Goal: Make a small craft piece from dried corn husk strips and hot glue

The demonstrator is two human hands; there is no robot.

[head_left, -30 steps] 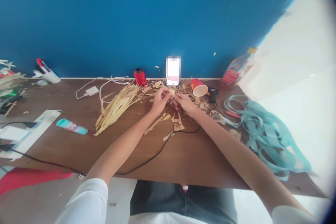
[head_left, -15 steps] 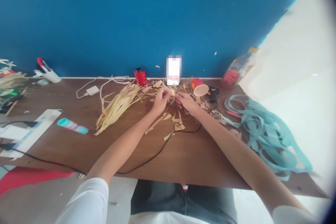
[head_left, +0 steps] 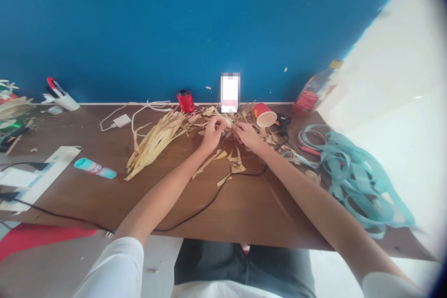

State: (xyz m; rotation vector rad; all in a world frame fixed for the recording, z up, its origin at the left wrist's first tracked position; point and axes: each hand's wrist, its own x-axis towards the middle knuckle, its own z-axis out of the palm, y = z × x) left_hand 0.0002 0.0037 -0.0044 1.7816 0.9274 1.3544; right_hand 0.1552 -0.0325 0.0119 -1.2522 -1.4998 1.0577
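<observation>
My left hand (head_left: 213,131) and my right hand (head_left: 246,134) are close together over the middle of the table's far side. Fingers on both hands are pinched around a small pale piece of corn husk (head_left: 228,122); its exact shape is too small to make out. Torn husk scraps (head_left: 237,166) lie beneath and around the hands. Left of them rests a bundle of dry corn husks (head_left: 157,142). A red paper cup (head_left: 260,114) lies tipped over just beyond my right hand, with a black glue gun (head_left: 283,125) beside it.
A lit phone screen (head_left: 230,93) stands against the blue wall. Coiled light-blue ribbon (head_left: 344,163) and a bottle (head_left: 314,93) are at right. On the left are a power strip (head_left: 49,172), a blue tube (head_left: 95,168) and a charger (head_left: 122,121). A black cable (head_left: 209,202) crosses the table.
My hands stay nearly in place, with only slight finger movement at the husk piece. The whole view has shifted a little.
</observation>
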